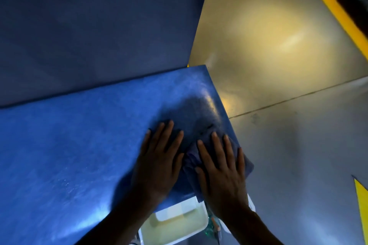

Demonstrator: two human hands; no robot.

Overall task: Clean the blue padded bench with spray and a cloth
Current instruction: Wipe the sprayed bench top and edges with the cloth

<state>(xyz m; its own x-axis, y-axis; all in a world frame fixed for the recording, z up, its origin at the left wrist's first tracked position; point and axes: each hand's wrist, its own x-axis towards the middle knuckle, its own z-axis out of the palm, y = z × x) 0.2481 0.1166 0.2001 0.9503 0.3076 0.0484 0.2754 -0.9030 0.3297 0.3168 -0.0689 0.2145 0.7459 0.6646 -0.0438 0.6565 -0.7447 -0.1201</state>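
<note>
The blue padded bench [75,141] fills the lower left, with its right end near the middle of the view. A dark blue cloth [191,157] lies spread on that end, one corner hanging over the bench's right edge. My left hand [159,163] rests flat on the cloth's left part, fingers spread. Pressing flat on the cloth's right part is my right hand [221,171], close to the bench edge. A greenish bottle-like shape [211,228] shows below my right wrist, blurred and mostly hidden.
A white plastic tub [175,225] stands on the floor below the bench's near right corner. A dark blue padded wall panel [89,26] rises behind the bench. Grey floor [298,155] lies to the right, with yellow markings [361,205].
</note>
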